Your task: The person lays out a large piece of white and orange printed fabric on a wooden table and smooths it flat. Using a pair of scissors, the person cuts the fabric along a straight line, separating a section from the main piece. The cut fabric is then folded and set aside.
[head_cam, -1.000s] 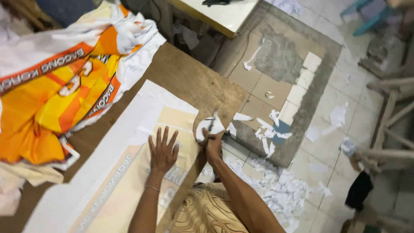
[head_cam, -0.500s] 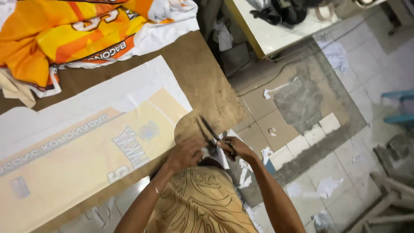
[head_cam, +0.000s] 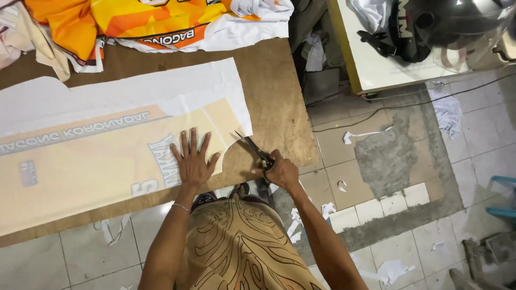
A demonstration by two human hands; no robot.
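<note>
Right hand (head_cam: 280,172) hides scissors (head_cam: 252,150) handles.

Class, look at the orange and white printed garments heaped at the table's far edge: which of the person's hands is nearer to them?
Left. The left hand lies flat on the pale printed fabric panel, below the heaped garments. The right hand grips scissors at the table's near edge, farther off.

We are in a small garment workshop. Under our left hand (head_cam: 192,161) lies a printed fabric panel (head_cam: 107,145) on a brown cutting board (head_cam: 274,91); our right hand (head_cam: 280,172) grips scissors (head_cam: 252,149). Beyond them are piled jerseys (head_cam: 134,21), and below, scraps (head_cam: 294,223) litter the tiled floor.
</note>
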